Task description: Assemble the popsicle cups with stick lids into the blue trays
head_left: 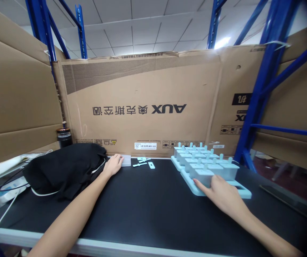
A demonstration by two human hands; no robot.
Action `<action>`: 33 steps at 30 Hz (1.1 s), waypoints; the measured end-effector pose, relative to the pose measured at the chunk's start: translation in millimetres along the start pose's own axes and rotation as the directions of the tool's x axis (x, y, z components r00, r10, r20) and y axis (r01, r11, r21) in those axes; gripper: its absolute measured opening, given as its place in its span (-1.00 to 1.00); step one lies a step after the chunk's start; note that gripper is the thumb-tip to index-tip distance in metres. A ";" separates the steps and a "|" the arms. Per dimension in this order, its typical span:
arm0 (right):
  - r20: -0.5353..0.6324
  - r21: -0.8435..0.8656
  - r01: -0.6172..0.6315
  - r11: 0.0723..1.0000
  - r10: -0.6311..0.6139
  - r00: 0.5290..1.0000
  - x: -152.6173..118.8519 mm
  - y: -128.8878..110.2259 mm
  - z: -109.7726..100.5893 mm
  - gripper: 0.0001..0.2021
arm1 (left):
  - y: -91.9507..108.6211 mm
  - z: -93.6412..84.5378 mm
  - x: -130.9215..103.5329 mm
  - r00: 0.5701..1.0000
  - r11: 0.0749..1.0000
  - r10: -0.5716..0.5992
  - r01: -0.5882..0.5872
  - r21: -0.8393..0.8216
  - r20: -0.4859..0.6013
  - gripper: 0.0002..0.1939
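Note:
My left hand (114, 164) is at the back of the black table, its fingers closed over the end of a clear plastic box (126, 160) beside the black cloth. Several light blue lids and sticks (151, 165) lie flat to the right of that box. On the right stands a light blue tray (189, 184) bearing rows of popsicle moulds (204, 172) with upright stick handles. My right hand (220, 191) is at the tray's front, thumb stretched along the front mould and the other fingers curled against it, partly hidden.
A black cloth bundle (68, 169) fills the left side, with white cables and a power strip (9, 191) beside it. Behind it stands a dark jar (64, 137). A dark flat object (284, 200) lies at the right edge. Cardboard (142, 85) and blue posts (260, 82) enclose the table (142, 214).

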State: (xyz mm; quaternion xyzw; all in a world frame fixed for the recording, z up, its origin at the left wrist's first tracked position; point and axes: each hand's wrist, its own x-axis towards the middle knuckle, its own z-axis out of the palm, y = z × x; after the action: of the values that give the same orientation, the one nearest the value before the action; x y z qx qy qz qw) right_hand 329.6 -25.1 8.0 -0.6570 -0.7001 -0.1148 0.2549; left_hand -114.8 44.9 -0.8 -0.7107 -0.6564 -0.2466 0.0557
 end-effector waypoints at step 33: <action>0.097 -0.154 0.022 0.988 -0.007 0.995 -1.1 -8.0 -4.9 -0.47 | 10.3 -7.7 -3.7 0.999 1.000 -0.025 0.025 0.016 0.021 -0.65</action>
State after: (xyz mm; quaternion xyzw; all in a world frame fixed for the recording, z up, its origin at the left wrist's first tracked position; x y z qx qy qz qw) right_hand 322.8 -29.4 12.9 -0.6744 -0.7054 -0.1390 0.1685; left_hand -107.1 37.1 7.0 -0.7045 -0.6678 -0.2346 0.0516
